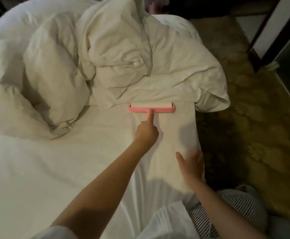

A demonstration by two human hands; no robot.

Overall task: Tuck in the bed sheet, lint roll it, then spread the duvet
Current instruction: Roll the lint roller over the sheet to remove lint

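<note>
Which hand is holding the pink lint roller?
The left hand, stretched out ahead: it grips the handle of the lint roller, forefinger laid along it. The right hand is open, fingers spread, near the edge of the bed sheet, holding nothing.

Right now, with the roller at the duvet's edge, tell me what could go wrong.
1. The lint roller sits right against the bunched duvet; pushing further could snag its fold, and the sheet hidden beneath would go unrolled.
2. The right hand rests on the bed sheet near the mattress edge; dragging it might pull the tuck loose.
</note>
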